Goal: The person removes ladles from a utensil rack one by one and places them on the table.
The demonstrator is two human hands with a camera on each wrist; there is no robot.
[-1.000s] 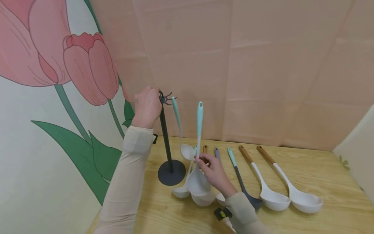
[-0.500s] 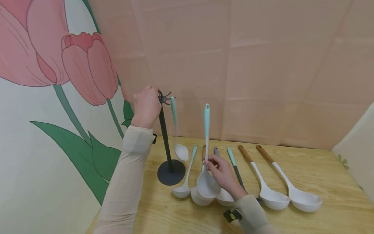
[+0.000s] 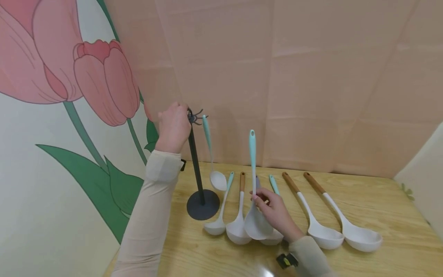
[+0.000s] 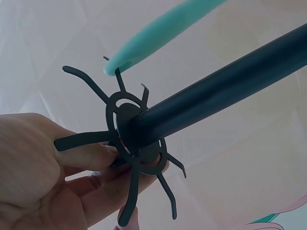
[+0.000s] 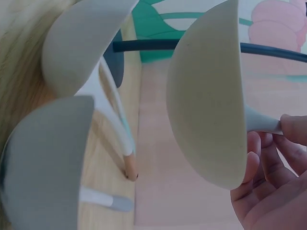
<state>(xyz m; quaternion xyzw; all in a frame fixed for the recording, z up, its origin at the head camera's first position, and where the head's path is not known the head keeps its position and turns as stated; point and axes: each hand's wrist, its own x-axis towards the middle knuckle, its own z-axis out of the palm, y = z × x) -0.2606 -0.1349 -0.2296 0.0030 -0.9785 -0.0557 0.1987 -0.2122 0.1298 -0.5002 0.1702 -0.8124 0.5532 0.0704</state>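
My left hand (image 3: 173, 127) grips the top of a black utensil stand (image 3: 195, 165); in the left wrist view its fingers curl behind the hooked ring (image 4: 111, 115). From one hook hangs a white ladle (image 3: 218, 181) by its mint handle (image 4: 158, 36). My right hand (image 3: 273, 211) pinches another mint-handled ladle (image 3: 257, 225) low on its white shaft, just above the bowl. This ladle stands upright, handle end up, to the right of the stand. Its pale bowl (image 5: 206, 96) fills the middle of the right wrist view, above the table.
Several ladles lie in a row on the wooden table (image 3: 387, 215): a mint-handled one (image 3: 215, 227) beside the stand's base, a wood-handled one (image 3: 238, 231), then a grey-handled one partly hidden by my right hand. Two larger wood-handled ladles (image 3: 326, 236) lie farther right. A pink backdrop (image 3: 328, 96) closes the back.
My right hand has moved right and slightly down with the upright ladle, away from the stand. The hanging ladle has swung on its hook. My left hand stays on the stand's top.
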